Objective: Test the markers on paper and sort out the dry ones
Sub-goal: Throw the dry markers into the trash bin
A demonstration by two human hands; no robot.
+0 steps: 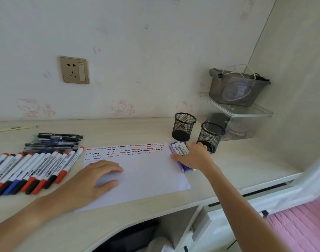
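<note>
One sheet of paper (137, 171) lies flat on the desk (237, 166), w/ approx 4 rows of short red, blue & black squiggles across its far edge. Left of it, touching the paper's left edge, a fanned row of white-barrelled markers (33, 170): roughly a dozen in view, caps red, blue & black, more cut off at the frame edge so exact count can't be told. Behind that row, a 2nd pile of darker pens (55, 141), maybe 6-8, stacked too tight to count. Right of the paper, a small bunch of purple/blue-capped markers (179, 150), about 5 visible, partly hidden. 2 black mesh pen cups (183, 126) stand near the back right, close together; the nearer cup (211, 137) looks tilted. Left hand (93, 177) rests palm-down on the paper's near-left part, fingers relaxed & slightly spread, holding nothing. Right hand (195, 157), arm stretched fwd, lies over the purple bunch w/ thumb at the paper's right edge & fingers curled down onto the markers, reaching the nearer cup's base; grasping them, as far as can be seen.
</note>
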